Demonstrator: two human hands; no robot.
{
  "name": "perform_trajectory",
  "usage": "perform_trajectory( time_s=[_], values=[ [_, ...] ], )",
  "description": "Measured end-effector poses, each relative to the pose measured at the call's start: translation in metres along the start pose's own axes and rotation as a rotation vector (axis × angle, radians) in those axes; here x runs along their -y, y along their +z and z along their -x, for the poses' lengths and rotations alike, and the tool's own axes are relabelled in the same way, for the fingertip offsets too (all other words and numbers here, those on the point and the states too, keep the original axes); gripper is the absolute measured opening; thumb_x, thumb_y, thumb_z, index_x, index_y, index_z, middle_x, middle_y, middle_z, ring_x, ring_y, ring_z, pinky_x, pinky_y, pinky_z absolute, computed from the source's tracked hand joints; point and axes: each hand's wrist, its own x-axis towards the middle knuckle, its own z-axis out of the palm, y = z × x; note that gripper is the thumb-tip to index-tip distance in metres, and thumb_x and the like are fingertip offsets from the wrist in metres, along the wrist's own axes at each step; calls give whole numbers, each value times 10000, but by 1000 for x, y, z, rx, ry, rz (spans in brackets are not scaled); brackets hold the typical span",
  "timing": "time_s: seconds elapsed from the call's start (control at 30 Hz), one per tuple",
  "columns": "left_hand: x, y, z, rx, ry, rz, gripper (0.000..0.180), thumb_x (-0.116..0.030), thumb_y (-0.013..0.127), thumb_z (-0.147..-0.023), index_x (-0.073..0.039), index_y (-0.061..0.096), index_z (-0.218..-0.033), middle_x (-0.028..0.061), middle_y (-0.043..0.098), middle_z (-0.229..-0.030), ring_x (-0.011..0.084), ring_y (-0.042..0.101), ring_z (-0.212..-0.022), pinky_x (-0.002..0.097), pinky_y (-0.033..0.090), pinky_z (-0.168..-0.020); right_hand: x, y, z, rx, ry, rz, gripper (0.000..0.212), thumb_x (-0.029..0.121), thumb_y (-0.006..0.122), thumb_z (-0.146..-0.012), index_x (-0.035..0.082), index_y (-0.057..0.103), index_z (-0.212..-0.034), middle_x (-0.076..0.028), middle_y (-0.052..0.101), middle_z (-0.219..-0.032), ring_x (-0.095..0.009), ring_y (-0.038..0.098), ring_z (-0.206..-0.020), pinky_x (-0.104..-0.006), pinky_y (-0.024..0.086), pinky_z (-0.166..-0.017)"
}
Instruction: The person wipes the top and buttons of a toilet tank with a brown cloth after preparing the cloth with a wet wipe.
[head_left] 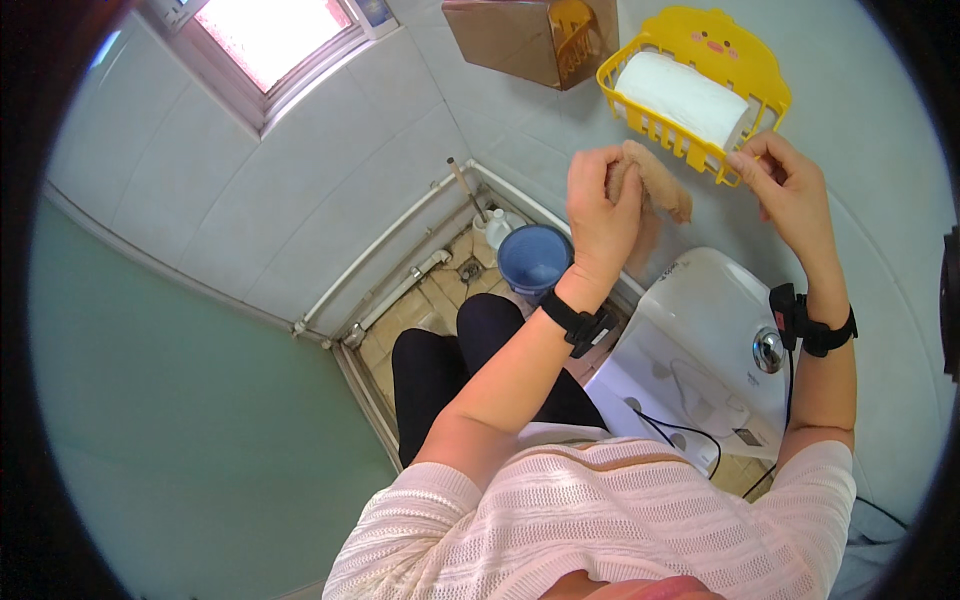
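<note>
My left hand [604,215] is closed around a tan cloth [660,182], which bunches up at the fingers and hangs over to the right, just below a yellow wall basket [755,62]. The basket has a cartoon face on its back panel and slatted sides. A white paper roll [680,95] lies in it. At the basket's lower right corner, my right hand [790,195] pinches the rim between thumb and fingers. Both wrists wear black straps.
A brown glossy box [530,42] is on the wall left of the basket. Below my hands stands a white toilet cistern [700,320] with a chrome button. A blue bucket [535,258], a white bottle [498,230] and pipes [400,280] are in the corner. A window [275,45] is upper left.
</note>
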Motion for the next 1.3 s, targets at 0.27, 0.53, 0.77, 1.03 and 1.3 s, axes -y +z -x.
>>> perform_trajectory(
  time_s=[0.27,0.53,0.77,1.03,1.3],
  values=[
    [1,12,-23,-82,147,-87,169,-58,637,-828,-12,600,-986,98,566,-880,218,548,-758,312,469,-710,4,0,1,9,-38,3,215,226,680,-862,49,583,-788,64,415,-578,-36,359,-496,-220,283,-451],
    [7,30,-30,-56,188,-175,116,-59,618,-802,-32,559,-898,146,548,-900,354,526,-870,422,437,-774,0,1,-1,-21,-49,75,227,224,682,-848,34,572,-792,48,415,-581,-54,358,-556,-237,303,-506],
    [41,24,2,81,-90,-156,131,-84,626,-823,-23,572,-925,130,568,-894,259,556,-766,333,465,-713,5,1,1,-7,-14,18,207,216,678,-853,45,574,-799,55,398,-573,-47,342,-511,-234,276,-472],
    [22,23,-38,-126,3,24,134,-47,607,-819,-23,581,-948,143,561,-934,322,541,-881,379,445,-789,0,-1,0,3,-29,29,205,217,680,-855,52,573,-795,62,394,-570,-40,340,-505,-229,266,-457],
    [28,16,-17,-73,-35,-23,155,-43,602,-813,-16,581,-964,148,562,-935,329,541,-877,382,446,-798,-5,1,-2,-8,-55,52,201,221,676,-858,59,576,-794,61,407,-575,-34,353,-503,-220,283,-451]
  ],
)
